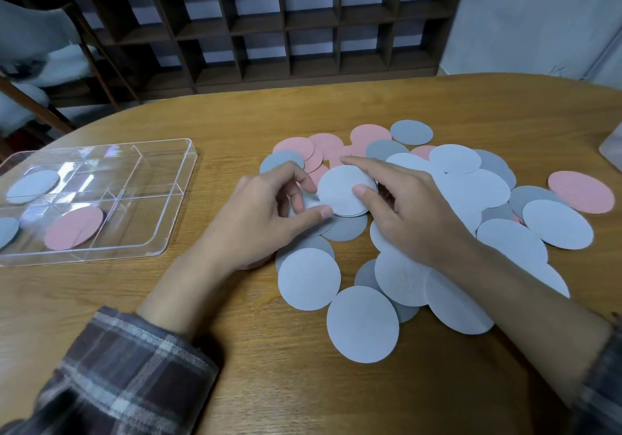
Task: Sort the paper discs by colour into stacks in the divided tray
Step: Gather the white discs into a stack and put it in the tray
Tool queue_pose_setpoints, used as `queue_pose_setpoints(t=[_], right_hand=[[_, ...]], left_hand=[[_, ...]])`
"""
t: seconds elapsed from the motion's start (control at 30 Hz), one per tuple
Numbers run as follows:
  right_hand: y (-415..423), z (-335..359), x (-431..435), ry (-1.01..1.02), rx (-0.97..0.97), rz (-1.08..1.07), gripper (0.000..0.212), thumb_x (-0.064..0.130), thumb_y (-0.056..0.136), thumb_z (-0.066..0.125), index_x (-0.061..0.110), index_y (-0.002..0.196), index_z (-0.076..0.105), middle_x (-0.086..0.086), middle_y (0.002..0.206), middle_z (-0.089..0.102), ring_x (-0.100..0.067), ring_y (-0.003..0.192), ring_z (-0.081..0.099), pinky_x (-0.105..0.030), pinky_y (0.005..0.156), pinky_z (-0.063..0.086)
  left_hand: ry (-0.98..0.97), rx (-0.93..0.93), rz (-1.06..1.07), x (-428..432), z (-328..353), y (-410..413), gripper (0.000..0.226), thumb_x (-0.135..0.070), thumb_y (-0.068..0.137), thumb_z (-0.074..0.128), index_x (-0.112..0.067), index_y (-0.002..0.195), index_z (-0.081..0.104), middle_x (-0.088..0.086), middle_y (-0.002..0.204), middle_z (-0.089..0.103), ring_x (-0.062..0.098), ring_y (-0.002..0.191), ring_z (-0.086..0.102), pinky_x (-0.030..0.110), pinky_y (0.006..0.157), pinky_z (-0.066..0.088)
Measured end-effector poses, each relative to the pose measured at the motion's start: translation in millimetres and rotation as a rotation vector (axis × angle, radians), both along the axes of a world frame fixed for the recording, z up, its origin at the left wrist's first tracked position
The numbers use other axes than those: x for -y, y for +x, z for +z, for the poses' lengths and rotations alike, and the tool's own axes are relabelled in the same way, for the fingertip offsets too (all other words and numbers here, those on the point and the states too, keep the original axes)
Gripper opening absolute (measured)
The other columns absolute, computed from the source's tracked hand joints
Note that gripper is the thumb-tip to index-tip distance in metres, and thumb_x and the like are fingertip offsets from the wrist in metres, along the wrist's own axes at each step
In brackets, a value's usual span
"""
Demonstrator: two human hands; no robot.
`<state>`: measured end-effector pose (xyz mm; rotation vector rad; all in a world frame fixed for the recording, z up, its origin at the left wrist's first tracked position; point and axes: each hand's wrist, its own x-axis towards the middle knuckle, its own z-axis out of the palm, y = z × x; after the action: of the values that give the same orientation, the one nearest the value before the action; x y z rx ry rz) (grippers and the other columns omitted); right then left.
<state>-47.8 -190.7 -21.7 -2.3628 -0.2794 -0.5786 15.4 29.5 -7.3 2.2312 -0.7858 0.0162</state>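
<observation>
Plaid sleeves [111, 367] are seen lowest in the view, pushed back from both wrists, probably so that the cloth does not drag over the discs.

Between the two hands a pale blue stack [343, 188] of a few discs is held, just above the loose heap [471, 192] on the wooden table [101, 300]. By the left hand [269, 219] it is pinched at its near left edge, with the thumb below and the curled fingers against the rim. By the right hand [404, 212] it is gripped from the other side: the thumb is pressed on the top disc and the forefinger is laid along the far edge. It is judged that the stack is held from two sides so that its edges are made even before it is carried.

In the heap, pale blue, darker grey and pink discs overlap, and one pink disc [580, 192] lies apart at the right.

At the left the clear divided tray [181, 199] stands well apart from the heap. One compartment holds a pink disc [74, 227], and another, farther back, a pale blue disc [33, 185]. Most discs are not yet sorted, so the task is judged to be at an early stage.
</observation>
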Motion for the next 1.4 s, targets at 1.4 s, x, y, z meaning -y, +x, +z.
queue_pose_setpoints(t=[1.4], right_hand=[[-1.5, 3.8, -5.2, 0.196, -0.09, 0.055, 0.037, 0.008, 0.109, 0.041, 0.022, 0.131, 0.068, 0.016, 0.065, 0.061, -0.014, 0.067, 0.058, -0.024, 0.066, 0.048]], left_hand=[[-0.6, -0.301, -0.044, 10.2, -12.7, 3.4, 0.017, -0.006, 0.086, 0.082, -0.011, 0.094, 0.067, 0.007, 0.079, 0.061, 0.019, 0.072, 0.053, 0.038, 0.069, 0.045]])
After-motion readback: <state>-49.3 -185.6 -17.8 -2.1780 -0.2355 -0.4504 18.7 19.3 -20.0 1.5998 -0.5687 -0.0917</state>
